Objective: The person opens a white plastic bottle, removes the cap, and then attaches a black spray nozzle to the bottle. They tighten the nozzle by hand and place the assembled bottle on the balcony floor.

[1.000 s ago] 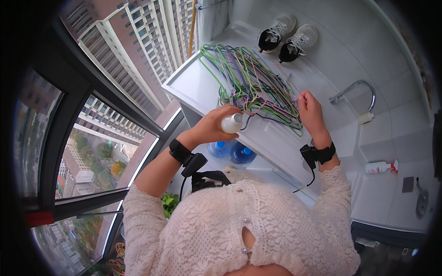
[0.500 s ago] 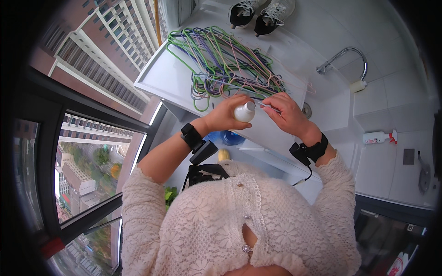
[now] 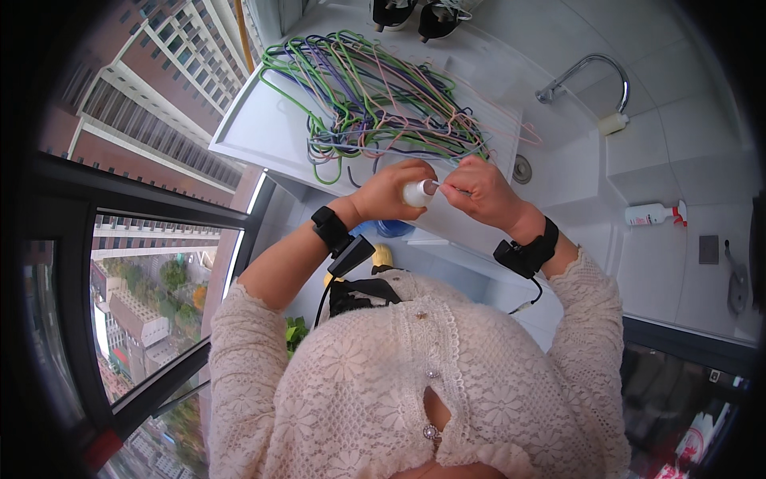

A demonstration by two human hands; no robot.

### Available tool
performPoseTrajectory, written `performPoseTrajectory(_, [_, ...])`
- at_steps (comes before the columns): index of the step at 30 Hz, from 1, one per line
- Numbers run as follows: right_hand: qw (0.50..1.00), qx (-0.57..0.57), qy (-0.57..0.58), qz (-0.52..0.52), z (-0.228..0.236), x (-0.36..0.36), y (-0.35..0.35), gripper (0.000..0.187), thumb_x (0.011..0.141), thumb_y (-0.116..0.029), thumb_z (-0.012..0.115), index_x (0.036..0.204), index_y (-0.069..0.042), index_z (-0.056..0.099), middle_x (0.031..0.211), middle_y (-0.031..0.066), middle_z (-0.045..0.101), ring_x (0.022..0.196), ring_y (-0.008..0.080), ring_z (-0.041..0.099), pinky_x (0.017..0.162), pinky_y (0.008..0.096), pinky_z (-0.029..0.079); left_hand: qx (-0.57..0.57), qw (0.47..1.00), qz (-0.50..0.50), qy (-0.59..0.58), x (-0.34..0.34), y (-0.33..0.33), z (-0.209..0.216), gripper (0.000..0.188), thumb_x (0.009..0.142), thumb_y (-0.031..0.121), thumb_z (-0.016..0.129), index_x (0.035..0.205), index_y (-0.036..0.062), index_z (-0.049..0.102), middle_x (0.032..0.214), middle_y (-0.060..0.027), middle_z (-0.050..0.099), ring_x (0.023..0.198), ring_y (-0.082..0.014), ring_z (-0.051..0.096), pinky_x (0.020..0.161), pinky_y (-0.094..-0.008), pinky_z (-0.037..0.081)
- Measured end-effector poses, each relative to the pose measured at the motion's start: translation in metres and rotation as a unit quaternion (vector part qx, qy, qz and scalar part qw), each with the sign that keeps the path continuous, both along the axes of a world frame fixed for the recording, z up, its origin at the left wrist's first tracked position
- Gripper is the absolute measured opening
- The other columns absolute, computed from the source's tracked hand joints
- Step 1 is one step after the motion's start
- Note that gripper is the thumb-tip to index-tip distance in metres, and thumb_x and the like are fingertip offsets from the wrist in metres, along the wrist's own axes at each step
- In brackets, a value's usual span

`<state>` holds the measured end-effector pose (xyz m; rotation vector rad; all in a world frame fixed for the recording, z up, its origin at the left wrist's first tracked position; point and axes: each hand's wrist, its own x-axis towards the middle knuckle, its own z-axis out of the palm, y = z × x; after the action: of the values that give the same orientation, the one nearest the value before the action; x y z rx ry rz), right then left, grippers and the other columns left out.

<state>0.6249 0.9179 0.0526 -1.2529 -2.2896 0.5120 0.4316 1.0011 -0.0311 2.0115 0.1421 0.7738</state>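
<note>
My left hand [image 3: 389, 190] is wrapped round a small white bottle [image 3: 415, 193], its neck tilted toward my right hand. My right hand [image 3: 481, 191] is closed in a pinch on a thin pale stick [image 3: 440, 184], whose end meets the bottle's mouth. Most of the stick is hidden by my fingers, and I cannot make out its exact kind. Just beyond both hands, a heap of green, purple, pink and blue clothes hangers [image 3: 367, 104] lies tangled on a white counter [image 3: 267, 132].
Right of the hangers is a white sink [image 3: 558, 180] with a drain [image 3: 522, 168] and a curved chrome faucet [image 3: 594, 62]. A spray bottle [image 3: 650, 214] lies farther right. Dark shoes [image 3: 415, 17] stand at the back. Windows [image 3: 159, 303] line the left side.
My right hand has come closer to the bottle, bringing the stick's end to its mouth. The bottle has tipped a little toward it. The whole view has shifted slightly.
</note>
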Motion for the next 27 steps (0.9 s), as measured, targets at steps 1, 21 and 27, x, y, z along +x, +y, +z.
performPoseTrajectory(1, [1.0,0.007,-0.003,-0.001,-0.004,-0.003,-0.002,0.012,0.082,-0.011,0.062,0.071,-0.006,0.061,0.065,0.0049,0.055,0.067,0.0242,0.047,0.07,0.0341,0.041,0.001,1.0,-0.002,0.003,0.0,-0.001,0.001,0.036,0.063,0.008,0.07,0.096,0.0064,0.058,0.103,-0.0095,0.059,0.099,-0.0316,0.056,0.085,-0.0377,0.047])
performPoseTrajectory(21, [0.999,-0.028,-0.035,0.019,-0.019,-0.001,-0.013,0.018,0.079,-0.019,0.06,0.065,-0.007,0.057,0.059,0.0047,0.053,0.057,0.0246,0.042,0.074,0.0335,0.036,0.046,0.999,-0.012,-0.027,0.013,-0.007,-0.016,0.018,0.074,0.015,0.066,0.087,0.0041,0.061,0.09,-0.0101,0.063,0.083,-0.0327,0.06,0.072,-0.0388,0.049])
performPoseTrajectory(27, [0.994,-0.073,-0.082,0.024,-0.01,-0.003,-0.011,0.017,0.078,-0.019,0.059,0.067,-0.006,0.06,0.062,0.0042,0.058,0.06,0.0231,0.05,0.081,0.0347,0.038,0.059,0.998,0.017,-0.011,0.013,-0.016,-0.01,0.017,0.073,0.014,0.066,0.087,0.004,0.061,0.088,-0.01,0.063,0.082,-0.0327,0.059,0.073,-0.0395,0.049])
